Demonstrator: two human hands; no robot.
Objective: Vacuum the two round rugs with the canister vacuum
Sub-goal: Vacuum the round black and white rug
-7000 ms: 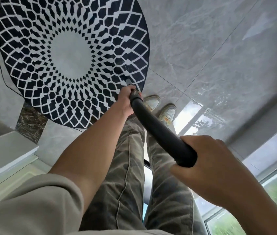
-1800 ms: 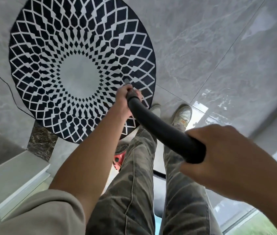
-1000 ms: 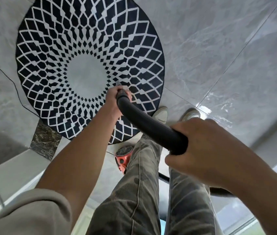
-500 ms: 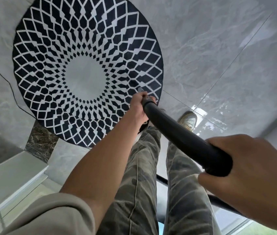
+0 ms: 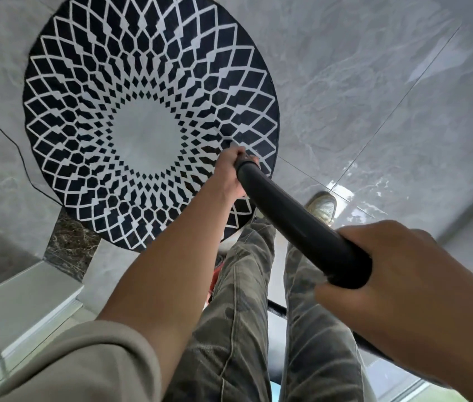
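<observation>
- On the floor [image 5: 374, 82] ahead lies one patterned round rug [image 5: 148, 82]; the second is unseen.
- Your left hand [image 5: 228, 177] grips the black wand [image 5: 296, 224] low, over the rug; your right hand [image 5: 409, 280] wraps its top.
- Stepping back, you could trip on the hose [image 5: 277, 309] between your legs.

- The round rug [image 5: 148, 68] is cut off by the top edge, and its near rim is covered by the left forearm [image 5: 171, 271].
- The wand's [image 5: 296, 224] far end and the nozzle are hidden behind the left hand [image 5: 228, 181].
- Only an orange sliver of the canister [image 5: 217, 275] is seen, beside the trouser legs [image 5: 238, 329].
- The hose [image 5: 277, 309] is mostly hidden behind those legs.
- The right hand [image 5: 420, 291] is slightly blurred, and its forearm is cut off by the right edge.
</observation>
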